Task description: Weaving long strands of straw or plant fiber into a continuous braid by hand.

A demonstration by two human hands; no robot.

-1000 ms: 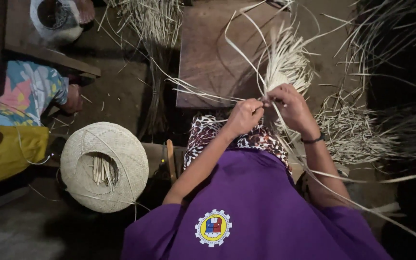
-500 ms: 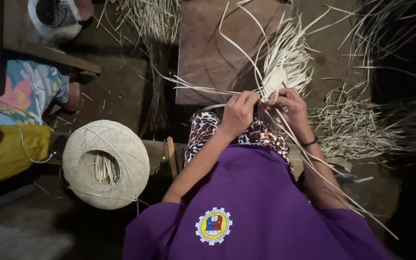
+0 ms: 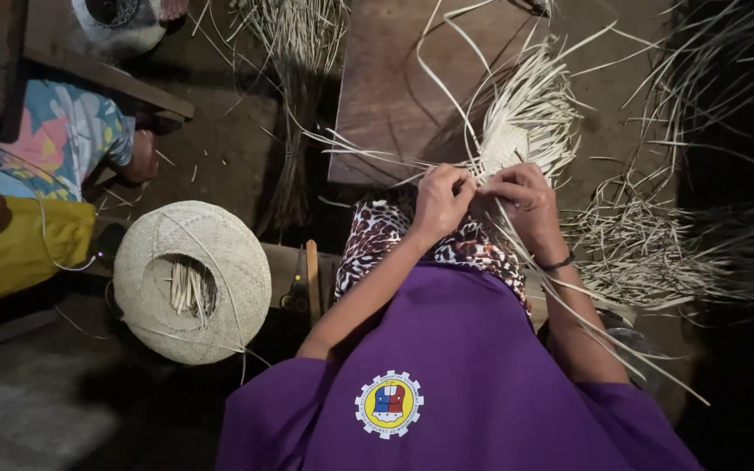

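We see left hand [image 3: 440,199] and right hand [image 3: 524,196] pressed close at frame centre, each pinching pale straw strips [image 3: 525,113] of small woven piece [image 3: 497,157] fanning toward 12 o'clock over wooden board [image 3: 394,87]. Woven hat [image 3: 192,279] lies at 9 o'clock. Loose straw pile [image 3: 647,253] at 3 o'clock.

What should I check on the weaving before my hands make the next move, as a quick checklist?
1. Left hand pinching the pale straw strips: ok.
2. Right hand gripping the woven patch: ok.
3. Loose strip ends fanned clear over the wooden board: ok.
4. Long strips trailing past the right arm, untangled: cannot tell.
5. Spare straw pile beside the right hand: ok.
6. Weave tightness: cannot tell.
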